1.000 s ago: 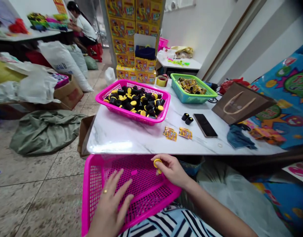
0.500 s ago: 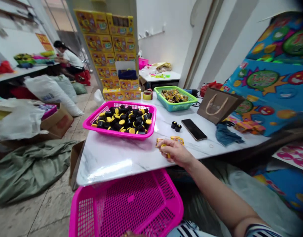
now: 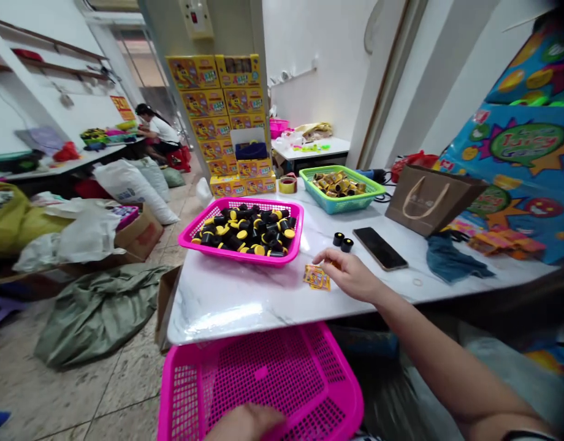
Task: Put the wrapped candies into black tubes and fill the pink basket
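Observation:
My right hand (image 3: pixel 352 277) rests on the white marble table (image 3: pixel 245 300), its fingers bent down and pinching a small yellow packet that they mostly cover. A second yellow packet (image 3: pixel 317 278) lies just left of the fingertips. Two black caps (image 3: pixel 342 241) and a dark phone (image 3: pixel 380 248) sit just beyond the hand. Only the back of my left hand (image 3: pixel 245 422) shows at the bottom edge, lying on the empty pink basket (image 3: pixel 263 380) on my lap; its fingers are hidden.
A pink basket (image 3: pixel 245 256) of black and yellow caps stands at the table's middle. Behind it are a green basket (image 3: pixel 339 199) of gold pieces, a tape roll (image 3: pixel 287 184) and a brown paper bag (image 3: pixel 429 199). Yellow cartons (image 3: pixel 227 116) are stacked behind. A person (image 3: pixel 157 131) sits far left.
My right hand rose from the lap basket to the table and slid right onto the packets. The left hand dropped toward the bottom edge, and my view tilted up.

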{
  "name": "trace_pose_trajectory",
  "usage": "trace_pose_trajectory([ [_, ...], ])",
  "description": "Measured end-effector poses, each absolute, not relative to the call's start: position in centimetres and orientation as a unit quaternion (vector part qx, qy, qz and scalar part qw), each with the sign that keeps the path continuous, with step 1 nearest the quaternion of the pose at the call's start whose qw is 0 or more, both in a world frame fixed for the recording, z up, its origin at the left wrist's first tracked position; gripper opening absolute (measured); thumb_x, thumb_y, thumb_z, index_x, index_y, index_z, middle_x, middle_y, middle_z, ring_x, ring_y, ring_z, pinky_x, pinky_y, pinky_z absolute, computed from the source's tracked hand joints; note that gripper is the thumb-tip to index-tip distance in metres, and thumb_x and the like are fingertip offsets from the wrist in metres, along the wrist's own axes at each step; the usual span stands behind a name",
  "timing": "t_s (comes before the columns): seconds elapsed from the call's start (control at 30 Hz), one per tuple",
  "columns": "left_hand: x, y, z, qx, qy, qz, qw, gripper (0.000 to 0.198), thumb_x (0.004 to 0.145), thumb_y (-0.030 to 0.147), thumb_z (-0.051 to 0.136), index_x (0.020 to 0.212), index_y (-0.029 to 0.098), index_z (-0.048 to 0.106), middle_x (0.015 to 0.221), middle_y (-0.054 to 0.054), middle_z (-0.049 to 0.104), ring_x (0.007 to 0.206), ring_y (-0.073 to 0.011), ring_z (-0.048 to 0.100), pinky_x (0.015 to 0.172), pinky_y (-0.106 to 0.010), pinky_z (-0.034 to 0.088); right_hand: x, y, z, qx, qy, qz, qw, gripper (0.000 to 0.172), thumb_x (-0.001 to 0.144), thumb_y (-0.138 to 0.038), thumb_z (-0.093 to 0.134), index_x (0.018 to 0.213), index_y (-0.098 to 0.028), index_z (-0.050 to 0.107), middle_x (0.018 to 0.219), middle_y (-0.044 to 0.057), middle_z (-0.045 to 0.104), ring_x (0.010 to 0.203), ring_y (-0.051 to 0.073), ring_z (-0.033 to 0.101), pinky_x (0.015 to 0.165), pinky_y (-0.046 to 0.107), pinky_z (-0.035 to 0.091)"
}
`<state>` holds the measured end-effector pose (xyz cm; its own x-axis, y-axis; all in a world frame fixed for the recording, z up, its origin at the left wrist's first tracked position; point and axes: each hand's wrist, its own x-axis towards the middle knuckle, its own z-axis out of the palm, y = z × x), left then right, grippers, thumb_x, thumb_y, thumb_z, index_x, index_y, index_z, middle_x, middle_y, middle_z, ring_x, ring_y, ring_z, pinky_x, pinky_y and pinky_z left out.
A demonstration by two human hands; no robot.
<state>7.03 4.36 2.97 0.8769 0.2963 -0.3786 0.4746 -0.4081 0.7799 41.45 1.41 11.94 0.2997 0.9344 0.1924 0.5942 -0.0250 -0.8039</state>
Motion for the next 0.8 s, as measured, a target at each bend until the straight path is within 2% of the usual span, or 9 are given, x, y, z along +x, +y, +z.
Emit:
trace_pose_trajectory([
  [0.1,8.1,5.7,5.4,0.891,0.198,0.01,0.409,0.048,0.078,0.042,0.068,0.124,0.028,0.067,0.122,-0.01,0.07,0.112,-0.0284,0.066,0.098,-0.042,0.052,42.7,3.5,13.0,-0.752,-0.548,-0.006,0.367,0.034,0.088,-0.049,0.057,0.103,-0.02,0.066,0.08,0.004,0.062,0.072,0.018,0.059,0.068,0.03,0.043],
  [0.2,9.0,7.3,7.2,0.925,0.202,0.075,0.312,0.042,0.087,0.04,0.061,0.125,0.025,0.065,0.121,-0.011,0.071,0.11,-0.0263,0.068,0.095,-0.042,0.055,46.4,5.5,13.2,-0.835,-0.472,-0.146,0.244,0.059,0.084,-0.059,0.061,0.132,-0.024,0.056,0.112,0.012,0.059,0.084,0.024,0.062,0.071,0.033,0.044],
  [0.3,9.1,8.9,7.0,0.938,0.197,0.135,0.249,0.035,0.089,0.04,0.058,0.12,0.026,0.067,0.116,-0.008,0.073,0.104,-0.0231,0.071,0.089,-0.034,0.058,49.8,6.4,12.4,-0.875,-0.459,-0.108,0.111,0.068,0.082,-0.064,0.059,0.141,-0.032,0.048,0.122,0.014,0.055,0.087,0.025,0.065,0.072,0.032,0.044],
  [0.43,9.2,10.1,5.3,0.937,0.182,0.167,0.247,0.03,0.089,0.04,0.06,0.115,0.03,0.068,0.11,-0.003,0.076,0.096,-0.0196,0.073,0.081,-0.024,0.06,51.4,6.7,10.8,-0.869,-0.488,-0.062,0.059,0.052,0.082,-0.06,0.062,0.122,-0.027,0.066,0.109,0.01,0.066,0.089,0.022,0.066,0.074,0.028,0.044],
  [0.5,9.1,9.5,5.2,0.928,0.198,0.155,0.275,0.03,0.089,0.039,0.06,0.115,0.027,0.069,0.11,-0.004,0.076,0.098,-0.0208,0.073,0.083,-0.027,0.06,50.9,6.4,10.4,-0.862,-0.5,-0.064,0.059,0.04,0.089,-0.053,0.056,0.111,-0.021,0.07,0.105,0.009,0.069,0.091,0.02,0.066,0.076,0.027,0.044],
  [0.63,9.4,6.7,6.8,0.873,0.238,0.125,0.407,0.028,0.087,0.037,0.062,0.109,0.022,0.072,0.107,-0.009,0.076,0.099,-0.0252,0.071,0.091,-0.04,0.056,48.3,4.5,10.6,-0.826,-0.552,-0.077,0.079,0.034,0.093,-0.04,0.05,0.098,-0.014,0.07,0.098,0.016,0.072,0.087,0.024,0.068,0.073,0.032,0.047],
  [0.67,9.9,6.1,7.1,0.837,0.261,0.137,0.46,0.031,0.086,0.037,0.064,0.112,0.022,0.072,0.107,-0.01,0.075,0.098,-0.025,0.07,0.092,-0.042,0.055,47.6,3.8,10.6,-0.811,-0.568,-0.091,0.105,0.034,0.093,-0.042,0.049,0.099,-0.015,0.069,0.098,0.016,0.073,0.087,0.026,0.069,0.074,0.034,0.048],
  [0.7,10.6,5.8,7.3,0.785,0.276,0.156,0.532,0.037,0.084,0.039,0.066,0.116,0.021,0.069,0.109,-0.011,0.074,0.097,-0.0244,0.07,0.09,-0.042,0.056,46.7,3.0,10.6,-0.777,-0.584,-0.137,0.194,0.033,0.091,-0.044,0.052,0.098,-0.017,0.069,0.096,0.014,0.074,0.087,0.026,0.069,0.075,0.035,0.05],
  [0.8,12.5,4.9,6.8,0.529,0.302,0.218,0.762,0.049,0.088,0.05,0.057,0.119,0.013,0.061,0.109,-0.018,0.07,0.08,-0.0213,0.07,0.058,-0.032,0.059,41.3,0.3,10.0,-0.654,-0.669,-0.125,0.33,0.028,0.089,-0.043,0.059,0.109,-0.023,0.066,0.096,0.009,0.074,0.082,0.024,0.07,0.072,0.033,0.052],
])
